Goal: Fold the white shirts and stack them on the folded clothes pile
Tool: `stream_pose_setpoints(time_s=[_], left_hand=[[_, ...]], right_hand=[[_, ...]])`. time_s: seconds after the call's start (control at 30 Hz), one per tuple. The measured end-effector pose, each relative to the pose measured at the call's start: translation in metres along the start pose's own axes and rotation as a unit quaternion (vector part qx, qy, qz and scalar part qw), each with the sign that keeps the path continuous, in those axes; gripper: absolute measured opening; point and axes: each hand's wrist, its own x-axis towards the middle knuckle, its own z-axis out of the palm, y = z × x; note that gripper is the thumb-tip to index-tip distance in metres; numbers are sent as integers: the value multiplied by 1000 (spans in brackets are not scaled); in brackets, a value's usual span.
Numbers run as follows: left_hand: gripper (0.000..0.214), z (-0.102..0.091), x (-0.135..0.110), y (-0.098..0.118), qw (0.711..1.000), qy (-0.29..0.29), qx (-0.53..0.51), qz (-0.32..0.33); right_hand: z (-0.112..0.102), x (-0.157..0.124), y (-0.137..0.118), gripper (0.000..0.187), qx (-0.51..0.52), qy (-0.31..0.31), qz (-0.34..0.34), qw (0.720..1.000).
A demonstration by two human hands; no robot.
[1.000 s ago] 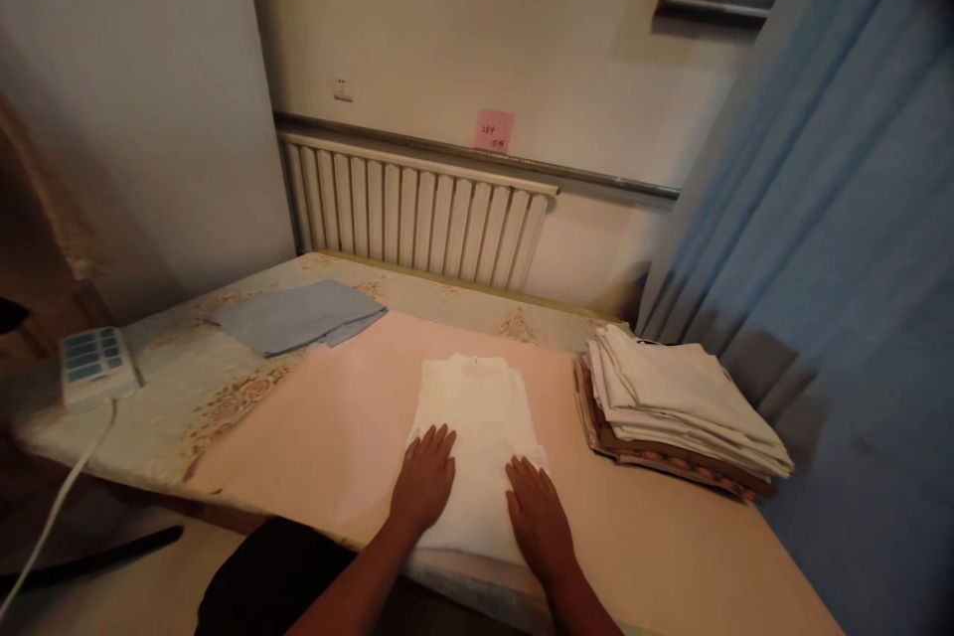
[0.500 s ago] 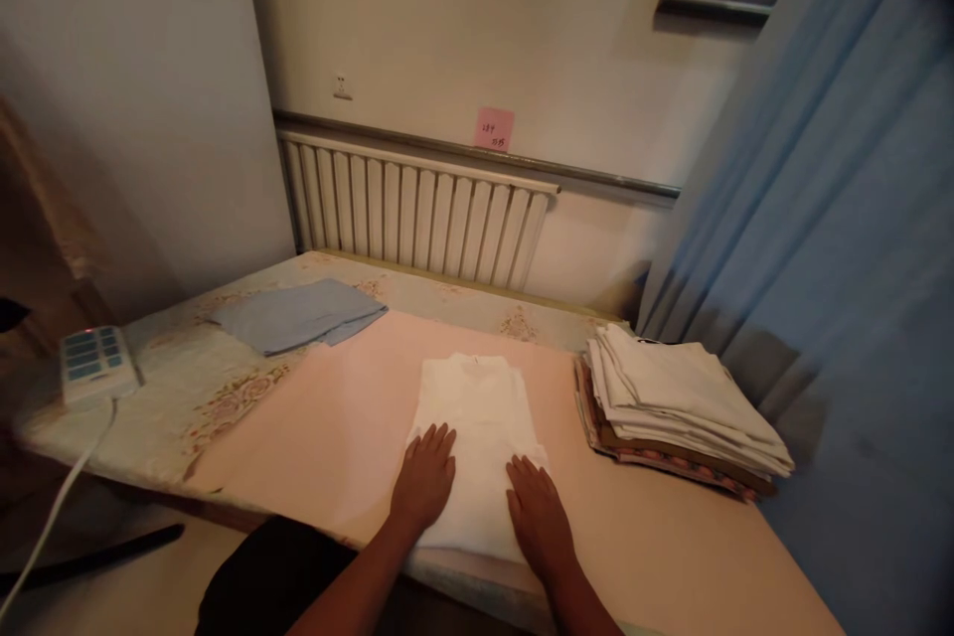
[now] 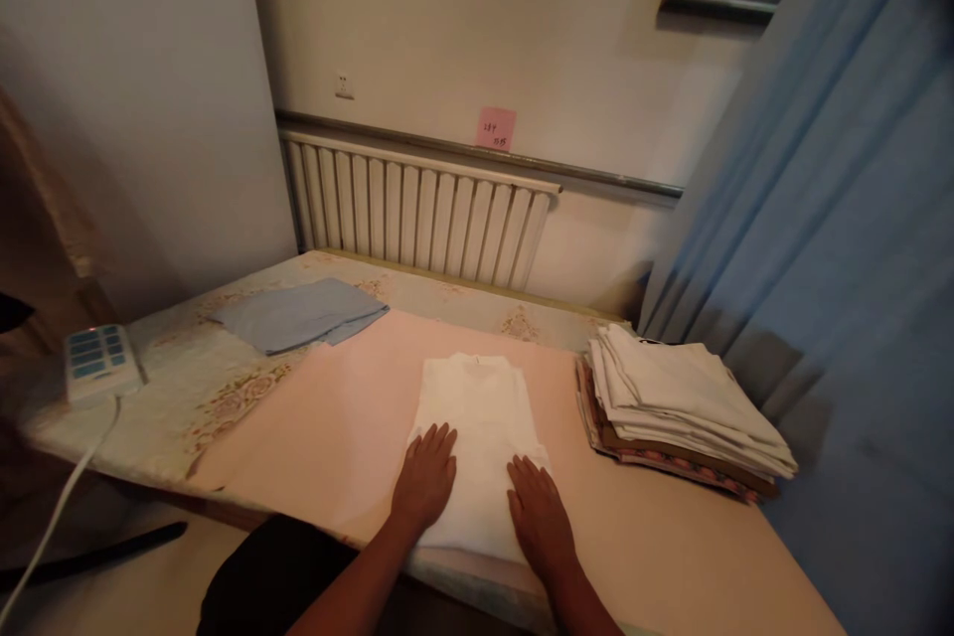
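A white shirt [image 3: 481, 417], folded into a narrow panel with its collar end away from me, lies on a pink cloth [image 3: 335, 427]. On its left edge my left hand [image 3: 424, 477] rests palm down, fingers stretched out. My right hand [image 3: 538, 515] lies flat on the right edge in the same way. Neither hand grips the fabric. The parts of the shirt under my palms are hidden.
A stack of folded clothes [image 3: 678, 397] stands at the right by a blue curtain [image 3: 835, 318]. Folded blue-grey cloth [image 3: 305, 313] lies back left. A white power strip [image 3: 100, 363] with a cable sits at the left edge. Behind the table is a radiator [image 3: 417, 209].
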Motion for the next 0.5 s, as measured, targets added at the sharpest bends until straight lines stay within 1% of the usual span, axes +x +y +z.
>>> stream_pose_setpoints(time_s=[0.5], left_hand=[[46, -1, 0, 1, 1000, -2, -5, -6]], right_hand=[[-1, 0, -1, 42, 18, 1, 11, 1000]])
